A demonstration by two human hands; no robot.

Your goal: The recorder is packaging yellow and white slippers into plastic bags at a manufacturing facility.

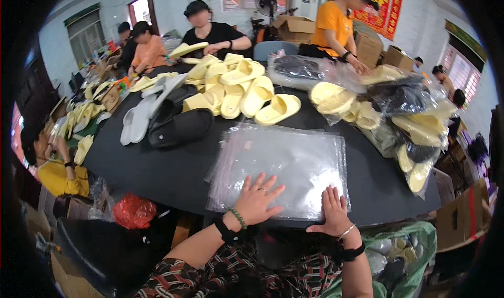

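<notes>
A stack of clear plastic bags (283,156) lies flat on the black table (173,167) in front of me. My left hand (255,198) rests palm down on the stack's near left part, its fingers spread. At the near right corner, my right hand (332,211) also lies flat with fingers stretched out and the thumb apart. Neither hand grips anything. Beyond the bags is a heap of pale yellow slippers (244,91). To its left sit black slippers (181,128) and light grey slippers (137,120).
Bagged slippers (415,119) pile up along the table's right side. A green sack (404,256) stands at the near right beside a cardboard box (462,219). A red plastic bag (134,210) is below the table's left edge. Several people work around the table, one handling a yellow slipper (187,49).
</notes>
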